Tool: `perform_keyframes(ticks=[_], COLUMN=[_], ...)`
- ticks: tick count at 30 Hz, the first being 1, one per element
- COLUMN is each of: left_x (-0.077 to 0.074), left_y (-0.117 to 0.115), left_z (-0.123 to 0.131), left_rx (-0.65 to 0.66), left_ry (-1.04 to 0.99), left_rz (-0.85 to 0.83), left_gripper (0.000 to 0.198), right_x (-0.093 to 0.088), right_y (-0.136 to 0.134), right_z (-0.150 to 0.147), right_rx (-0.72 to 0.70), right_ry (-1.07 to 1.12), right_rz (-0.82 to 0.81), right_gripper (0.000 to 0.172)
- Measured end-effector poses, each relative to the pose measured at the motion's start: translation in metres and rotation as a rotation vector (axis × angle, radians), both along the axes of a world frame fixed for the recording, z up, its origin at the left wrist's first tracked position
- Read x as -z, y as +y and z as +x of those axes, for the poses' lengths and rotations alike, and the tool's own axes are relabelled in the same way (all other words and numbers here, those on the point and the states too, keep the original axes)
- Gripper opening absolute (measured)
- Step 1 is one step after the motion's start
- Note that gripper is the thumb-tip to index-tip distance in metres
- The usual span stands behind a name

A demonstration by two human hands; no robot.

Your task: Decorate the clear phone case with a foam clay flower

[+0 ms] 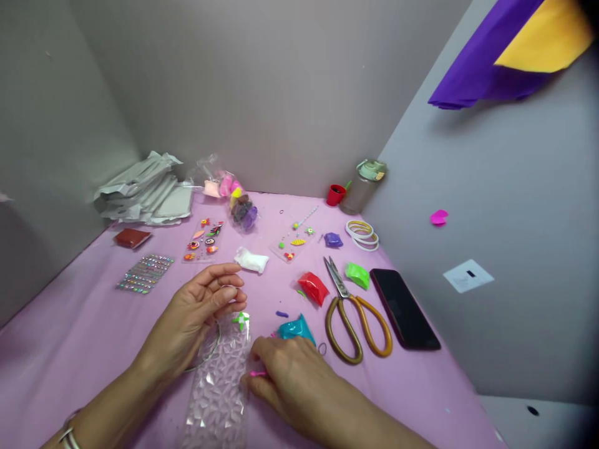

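Observation:
My left hand is raised over the upper left of a clear, faceted plastic piece. Its fingers are half curled, the tips apart, and nothing shows between them. Below that hand, part of a thin round hoop shows. A green and white flower-like decoration sits at the top of the clear piece. On the right edge of that piece, my right hand is closed, pinching a thin pink piece. Just beyond its knuckles lies a teal packet.
Scissors, a phone, red and green packets lie at right. Behind are a white packet, sticker sheets, tape rolls, a bottle and a red cup. Grey-white packs stand back left.

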State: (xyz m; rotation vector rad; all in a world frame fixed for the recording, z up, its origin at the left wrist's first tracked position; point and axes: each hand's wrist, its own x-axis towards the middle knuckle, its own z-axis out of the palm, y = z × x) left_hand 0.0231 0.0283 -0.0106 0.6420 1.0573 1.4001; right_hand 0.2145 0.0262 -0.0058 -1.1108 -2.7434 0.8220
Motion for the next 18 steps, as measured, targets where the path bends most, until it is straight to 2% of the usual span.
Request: perform_keyframes(ticks=[3,9,12,15,18], left_x=[-0.001,0.000,0.003,0.005,0.006], left_y=[-0.002,-0.004,-0.005,-0.006,-0.007], left_z=[0.002,0.009,0.011,0.012,0.013], left_rx=[0.022,0.091,0.125,0.133,0.134], left_ry=[-0.012,-0.083,-0.125,-0.132,-0.128], left_rz=[-0.006,-0.021,-0.052,-0.064,-0.056], left_gripper=[0.030,0.032,0.026,0.022,0.019], right_x=[-0.001,-0.004,-0.002,0.003,0.005], right_y=[0.003,0.011,0.012,0.013,0.015], right_z=[-0.001,-0.002,-0.004,-0.006,-0.007], right_rx=[0.090,0.265,0.289,0.313,0.342], right_ry=[0.157,0.600,0.659,0.683,0.728], right_rz=[-0.094,-0.202,-0.257,-0.327,-0.387], right_gripper=[0.006,0.012,0.013,0.003,0.008])
